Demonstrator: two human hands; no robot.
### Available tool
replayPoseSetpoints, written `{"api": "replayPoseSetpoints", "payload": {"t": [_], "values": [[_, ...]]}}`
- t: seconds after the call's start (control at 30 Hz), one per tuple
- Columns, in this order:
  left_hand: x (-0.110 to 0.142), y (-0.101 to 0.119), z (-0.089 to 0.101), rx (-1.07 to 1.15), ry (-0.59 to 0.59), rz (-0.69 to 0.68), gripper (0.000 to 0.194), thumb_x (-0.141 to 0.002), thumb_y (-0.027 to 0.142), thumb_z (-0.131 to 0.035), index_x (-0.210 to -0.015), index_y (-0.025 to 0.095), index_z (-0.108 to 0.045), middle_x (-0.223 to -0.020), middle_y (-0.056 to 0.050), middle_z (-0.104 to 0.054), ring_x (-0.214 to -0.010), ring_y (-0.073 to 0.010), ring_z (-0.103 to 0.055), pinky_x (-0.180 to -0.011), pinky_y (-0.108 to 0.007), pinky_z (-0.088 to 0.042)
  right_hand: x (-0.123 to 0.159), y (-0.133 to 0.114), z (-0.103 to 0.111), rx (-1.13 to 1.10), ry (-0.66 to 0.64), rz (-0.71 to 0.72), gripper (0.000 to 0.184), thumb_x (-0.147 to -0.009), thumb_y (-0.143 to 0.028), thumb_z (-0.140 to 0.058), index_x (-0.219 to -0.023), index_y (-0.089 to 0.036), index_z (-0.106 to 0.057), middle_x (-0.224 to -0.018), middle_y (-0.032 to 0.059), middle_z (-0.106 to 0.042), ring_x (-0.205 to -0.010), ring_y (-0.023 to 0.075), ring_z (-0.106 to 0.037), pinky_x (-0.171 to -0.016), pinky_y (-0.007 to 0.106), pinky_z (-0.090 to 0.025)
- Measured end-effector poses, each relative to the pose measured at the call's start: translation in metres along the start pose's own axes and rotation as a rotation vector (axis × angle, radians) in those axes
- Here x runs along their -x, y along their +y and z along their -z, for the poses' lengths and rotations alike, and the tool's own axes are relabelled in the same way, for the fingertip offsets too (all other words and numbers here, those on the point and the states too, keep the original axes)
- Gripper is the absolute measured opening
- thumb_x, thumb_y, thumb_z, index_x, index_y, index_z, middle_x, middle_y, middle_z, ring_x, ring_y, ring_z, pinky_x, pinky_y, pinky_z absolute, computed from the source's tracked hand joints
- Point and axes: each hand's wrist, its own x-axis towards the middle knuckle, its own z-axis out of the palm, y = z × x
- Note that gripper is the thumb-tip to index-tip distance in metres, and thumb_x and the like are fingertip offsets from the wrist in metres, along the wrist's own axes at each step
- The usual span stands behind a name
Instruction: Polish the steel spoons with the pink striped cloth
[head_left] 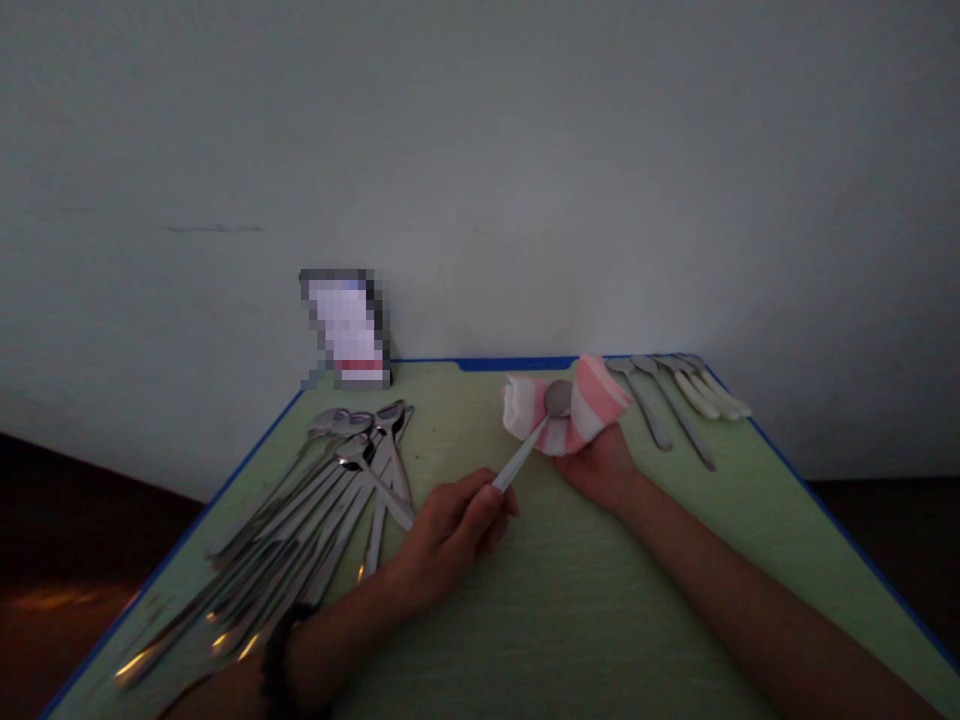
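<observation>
My left hand is closed round the handle of a metal spoon, whose bowl points up and away into a pink-and-white striped cloth. My right hand holds that cloth from beneath, bunched around the spoon's bowl. Both hands rest low over the pale green table. A dark band sits on my left wrist.
A heap of several metal spoons lies at the left of the table. Several more spoons lie in a row at the far right. A blurred-out upright object stands at the back by the white wall. The table has blue edges.
</observation>
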Motion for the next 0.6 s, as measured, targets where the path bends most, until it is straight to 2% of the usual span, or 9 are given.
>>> {"api": "replayPoseSetpoints", "payload": {"t": [0.07, 0.17, 0.27, 0.37, 0.47, 0.6], "values": [[0.0, 0.0, -0.002, 0.074, 0.053, 0.025, 0.044, -0.093, 0.049, -0.031, -0.077, 0.014, -0.053, -0.051, 0.005, -0.043, -0.044, -0.0082, -0.037, -0.043, -0.019, -0.029, 0.0, 0.0, -0.001, -0.052, 0.024, -0.031, 0.023, -0.08, -0.044, -0.053, -0.081, -0.023, -0.062, -0.081, 0.003, -0.068, -0.094, 0.0218, -0.06, -0.09, 0.043, -0.045], [0.0, -0.001, -0.005, 0.239, 0.071, 0.106, 0.044, -0.093, 0.049, -0.03, -0.079, 0.015, -0.054, -0.052, 0.004, -0.045, -0.044, -0.0082, -0.039, -0.042, -0.019, -0.029, 0.001, -0.001, -0.004, -0.107, 0.049, -0.053, 0.018, -0.08, -0.038, -0.054, -0.079, -0.022, -0.062, -0.08, 0.0023, -0.068, -0.092, 0.021, -0.06, -0.09, 0.041, -0.045], [-0.004, -0.003, -0.004, 0.42, 0.037, 0.222, 0.04, -0.092, 0.046, -0.033, -0.086, 0.015, -0.057, -0.053, 0.003, -0.05, -0.043, -0.0084, -0.042, -0.041, -0.018, -0.03, 0.002, -0.001, -0.007, -0.142, 0.071, -0.07, 0.019, -0.081, -0.036, -0.051, -0.078, -0.021, -0.062, -0.081, 0.0022, -0.068, -0.092, 0.0197, -0.061, -0.09, 0.038, -0.045], [-0.012, -0.007, 0.001, 0.561, -0.051, 0.324, 0.041, -0.092, 0.043, -0.031, -0.09, 0.014, -0.059, -0.049, 0.003, -0.052, -0.04, -0.0093, -0.043, -0.038, -0.018, -0.031, 0.003, -0.002, -0.009, -0.138, 0.062, -0.087, 0.023, -0.083, -0.037, -0.049, -0.083, -0.019, -0.064, -0.084, 0.0029, -0.068, -0.09, 0.0197, -0.061, -0.09, 0.038, -0.045], [-0.017, -0.009, 0.007, 0.638, -0.085, 0.366, 0.038, -0.092, 0.04, -0.033, -0.085, 0.014, -0.06, -0.046, 0.003, -0.051, -0.037, -0.0091, -0.042, -0.036, -0.018, -0.031, 0.004, -0.004, -0.011, -0.114, 0.037, -0.076, 0.025, -0.082, -0.037, -0.049, -0.09, -0.02, -0.064, -0.087, 0.0028, -0.069, -0.09, 0.02, -0.061, -0.091, 0.039, -0.045], [-0.017, -0.007, 0.008, 0.685, -0.033, 0.365, 0.032, -0.091, 0.039, -0.039, -0.078, 0.015, -0.057, -0.044, 0.004, -0.049, -0.036, -0.0082, -0.04, -0.036, -0.017, -0.03, 0.005, -0.006, -0.012, -0.06, -0.004, -0.057, 0.027, -0.081, -0.042, -0.05, -0.092, -0.022, -0.064, -0.091, 0.0037, -0.069, -0.098, 0.022, -0.06, -0.091, 0.042, -0.045]]}}
